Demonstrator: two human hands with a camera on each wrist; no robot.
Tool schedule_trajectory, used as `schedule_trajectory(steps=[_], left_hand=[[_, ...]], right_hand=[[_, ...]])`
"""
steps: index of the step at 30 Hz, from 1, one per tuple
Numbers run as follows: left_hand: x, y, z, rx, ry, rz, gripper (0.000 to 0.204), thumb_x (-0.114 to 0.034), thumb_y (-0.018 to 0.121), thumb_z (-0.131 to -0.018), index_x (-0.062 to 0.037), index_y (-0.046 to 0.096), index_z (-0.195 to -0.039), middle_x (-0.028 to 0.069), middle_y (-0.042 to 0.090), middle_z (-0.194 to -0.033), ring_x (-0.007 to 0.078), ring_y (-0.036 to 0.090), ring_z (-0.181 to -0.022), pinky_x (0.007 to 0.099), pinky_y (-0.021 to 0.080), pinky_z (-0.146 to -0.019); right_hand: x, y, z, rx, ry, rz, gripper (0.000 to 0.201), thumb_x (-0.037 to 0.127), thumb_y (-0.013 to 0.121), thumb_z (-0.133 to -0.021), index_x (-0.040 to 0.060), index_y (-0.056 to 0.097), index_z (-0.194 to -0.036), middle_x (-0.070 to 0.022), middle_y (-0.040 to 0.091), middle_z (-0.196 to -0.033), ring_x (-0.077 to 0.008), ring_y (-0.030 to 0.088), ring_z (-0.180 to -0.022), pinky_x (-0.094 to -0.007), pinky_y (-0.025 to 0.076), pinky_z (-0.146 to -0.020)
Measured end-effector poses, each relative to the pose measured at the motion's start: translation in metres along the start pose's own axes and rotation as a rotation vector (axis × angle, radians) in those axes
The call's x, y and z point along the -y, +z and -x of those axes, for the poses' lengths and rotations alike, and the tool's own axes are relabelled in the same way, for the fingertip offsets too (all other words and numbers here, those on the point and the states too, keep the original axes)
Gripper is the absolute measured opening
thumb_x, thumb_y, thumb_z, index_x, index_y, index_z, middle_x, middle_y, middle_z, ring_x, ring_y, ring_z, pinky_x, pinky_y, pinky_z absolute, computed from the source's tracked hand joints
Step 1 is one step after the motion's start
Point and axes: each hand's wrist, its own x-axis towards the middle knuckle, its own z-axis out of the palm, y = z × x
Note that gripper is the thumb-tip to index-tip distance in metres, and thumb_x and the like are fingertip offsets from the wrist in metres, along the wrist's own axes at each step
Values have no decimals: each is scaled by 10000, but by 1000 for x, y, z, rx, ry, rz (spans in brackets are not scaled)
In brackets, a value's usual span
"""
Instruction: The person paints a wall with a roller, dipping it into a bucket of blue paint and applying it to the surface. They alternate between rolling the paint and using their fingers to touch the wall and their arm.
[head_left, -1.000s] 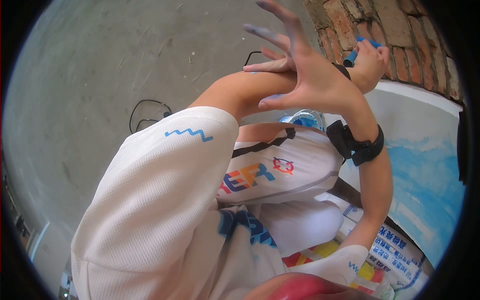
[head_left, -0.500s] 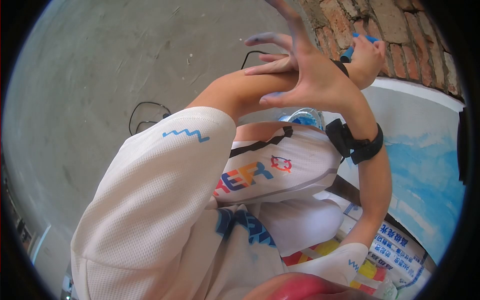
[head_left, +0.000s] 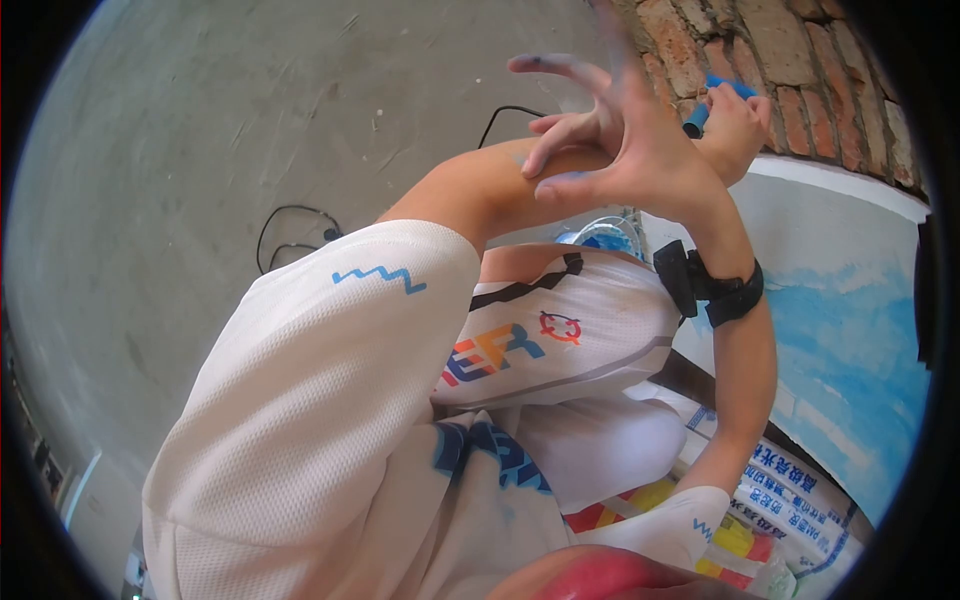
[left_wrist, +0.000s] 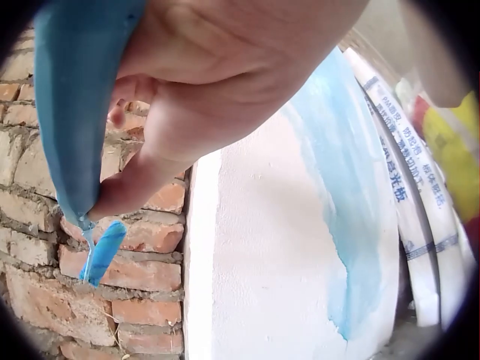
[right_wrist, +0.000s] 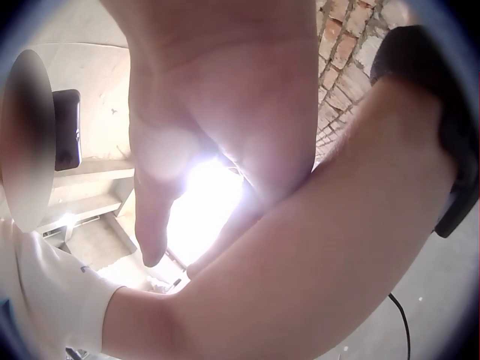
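At the upper right of the head view, my left hand (head_left: 735,130) grips a small blue paint roller (head_left: 696,122) near the brick wall. The left wrist view shows its thick blue handle (left_wrist: 82,97), with the blue roller sleeve (left_wrist: 105,251) overlapping the bricks beyond. My right hand (head_left: 645,150) lies across my left forearm (head_left: 490,185), its fingers spread and loosely bent, with bluish stains on the fingertips. Nothing is held in it. The right wrist view has the right hand (right_wrist: 225,97) against the forearm (right_wrist: 300,240).
A white panel with blue paint streaks (head_left: 850,330) borders the brick wall (head_left: 800,60). Behind my knee, a clear container with blue contents (head_left: 610,236) is partly hidden. Printed white wrapped boards (head_left: 800,490) lie at the lower right. A black cable (head_left: 262,240) lies on the grey floor.
My right hand has shifted slightly right, and its fingers have bent more over the left forearm. The left hand with the paint roller stays in nearly the same place.
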Motion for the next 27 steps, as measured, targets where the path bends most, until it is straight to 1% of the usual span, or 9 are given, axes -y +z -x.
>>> schedule_trajectory(steps=[3, 5, 6, 8, 9, 11, 14, 24, 27], left_hand=[[-7, 14, -4, 8, 6, 4, 256, -73, 679, -697, -3, 572, -918, 88, 521, -838, 264, 526, -721, 401, 372, -566], [-16, 29, -11, 12, 5, 5, 252, -71, 679, -699, -3, 574, -918, 87, 520, -840, 264, 526, -722, 401, 372, -567], [-18, 31, -11, -3, 7, 40, 244, -62, 683, -691, 4, 590, -907, 86, 506, -854, 272, 532, -727, 402, 375, -560], [-22, 30, -12, -19, 8, 75, 237, -52, 688, -682, 11, 606, -895, 84, 493, -868, 279, 538, -732, 403, 377, -553], [-27, 29, -13, -35, -42, 17, 244, -48, 690, -675, 11, 606, -897, 82, 498, -868, 278, 541, -726, 404, 378, -552], [-32, 31, -12, -48, -88, -36, 251, -44, 691, -669, 11, 606, -899, 80, 503, -868, 277, 543, -720, 404, 379, -551], [-33, 33, -13, -25, -42, -28, 307, -70, 704, -649, 21, 577, -914, 94, 521, -830, 271, 534, -718, 397, 371, -545], [-31, 40, -12, 9, 83, 2, 477, -141, 741, -594, 49, 502, -960, 128, 569, -725, 255, 508, -713, 375, 352, -533], [-28, 33, -10, -32, 82, 7, 490, -143, 748, -590, 48, 504, -969, 118, 568, -724, 252, 508, -716, 371, 353, -538]], right_hand=[[-2, -2, 0, -33, 9, -48, 1234, -36, 772, -682, 233, -104, -1508, -231, 423, -1356, -184, 689, -851, -405, 417, -1027], [-6, -10, -3, 2, -57, 42, 1121, 239, 757, -803, 240, -116, -1505, -249, 333, -1427, -243, 665, -948, -427, 472, -977], [2, -7, -5, 3, -56, 41, 1121, 239, 757, -803, 240, -116, -1505, -249, 333, -1427, -243, 665, -948, -427, 472, -977], [27, 0, -10, -160, 199, -244, 1161, 277, 748, -830, 175, -213, -1474, -284, 201, -1471, -325, 528, -1175, -377, 496, -936], [22, -3, -11, -161, 200, -244, 1161, 277, 748, -830, 175, -213, -1474, -284, 201, -1471, -325, 528, -1175, -377, 496, -936], [5, -11, -11, 64, 220, -326, 1083, 501, 614, -876, 213, -249, -1464, -277, 137, -1503, -335, 505, -1184, -407, 463, -975], [24, 8, -14, 31, 69, -392, 1090, 725, 463, -809, 245, -276, -1451, -264, 38, -1533, -368, 449, -1231, -449, 431, -1001], [29, 11, -13, 21, 60, -377, 1103, 826, 379, -747, 280, -271, -1450, -230, -68, -1547, -398, 417, -1245, -513, 427, -1001], [-4, 4, -16, 30, -80, -410, 1037, 698, 483, -816, 256, -177, -1483, -231, 79, -1527, -349, 526, -1144, -467, 494, -934]])
